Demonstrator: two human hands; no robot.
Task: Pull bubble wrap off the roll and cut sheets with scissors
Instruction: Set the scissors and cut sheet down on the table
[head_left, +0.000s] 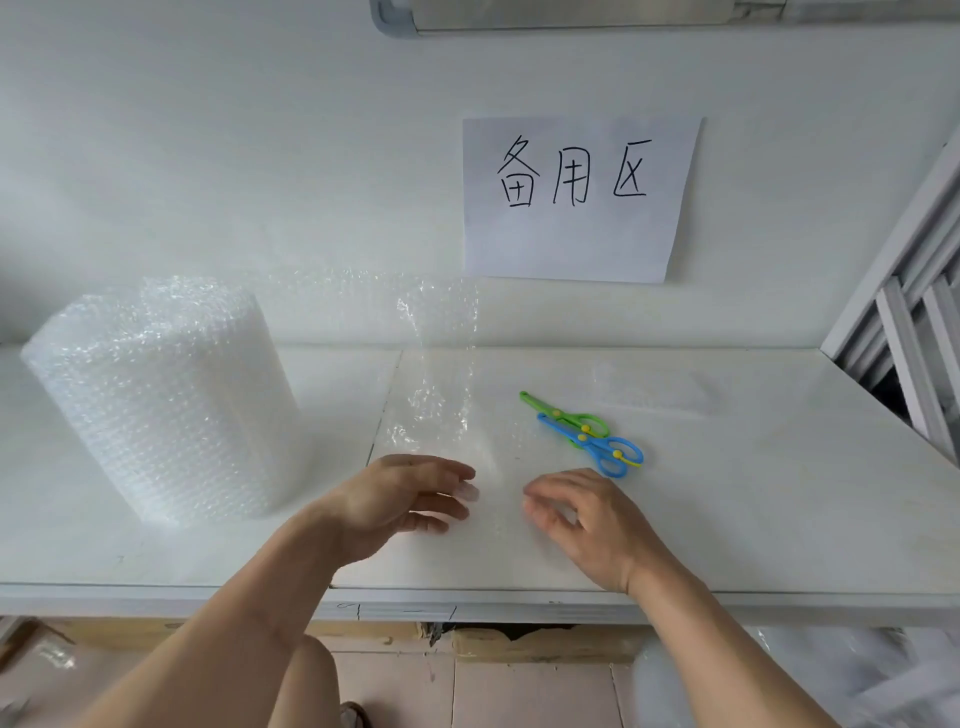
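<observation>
Head view: both hands – left hand (410, 496) and right hand (582, 514) – hang open and empty over the loose bubble wrap (441, 395). Roll (161, 395) stands left, scissors (584, 434) wait near the right hand, easy to grab.

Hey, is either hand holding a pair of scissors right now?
No, the blue scissors and green scissors lie on the table, apart from the open right hand and left hand.

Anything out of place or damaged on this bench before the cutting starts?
Nothing on the bench top looks wrong. The only oddity is below it: the cardboard box under the front edge has a torn, ragged top. Two pairs of scissors lie overlapped, though one would do.
</observation>
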